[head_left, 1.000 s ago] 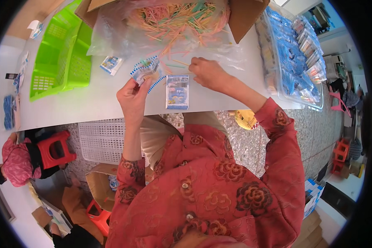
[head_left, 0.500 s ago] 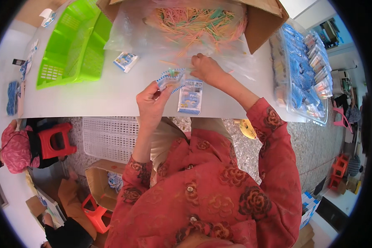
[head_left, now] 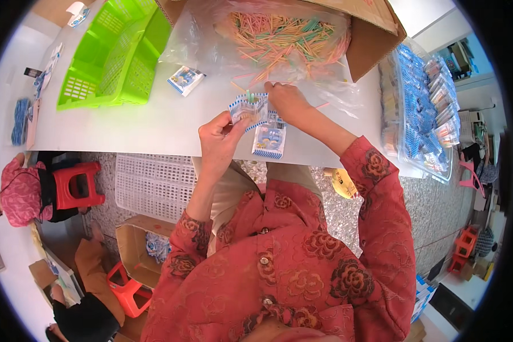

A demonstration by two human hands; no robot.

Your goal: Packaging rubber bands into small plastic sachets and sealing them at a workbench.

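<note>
My left hand [head_left: 218, 145] pinches a small blue-and-white plastic packet [head_left: 248, 113] above the table. Pale green tips of thin sticks show at its top edge. Just right of the packet is my right hand [head_left: 290, 104], fingers drawn together; what they hold, if anything, I cannot make out. Below the hands, on the table, lies a flat blue-and-white packet [head_left: 269, 141], its upper part overlapped by another. Beyond them, a heap of thin pink, yellow and green sticks [head_left: 285, 37] lies in a clear plastic bag [head_left: 182, 45] at the mouth of a cardboard box [head_left: 376, 40].
Another packet [head_left: 186, 80] lies left of the bag. A green basket [head_left: 137, 68] stands at the left, and a clear bin [head_left: 402, 122] full of filled packets at the right. Below the table are a white crate [head_left: 154, 185] and a red stool [head_left: 80, 185] near a seated person.
The whole view has shifted slightly. The packet in my left hand is now turned more upright, its front facing me more. My right hand stays close beside it, fingers still together.
</note>
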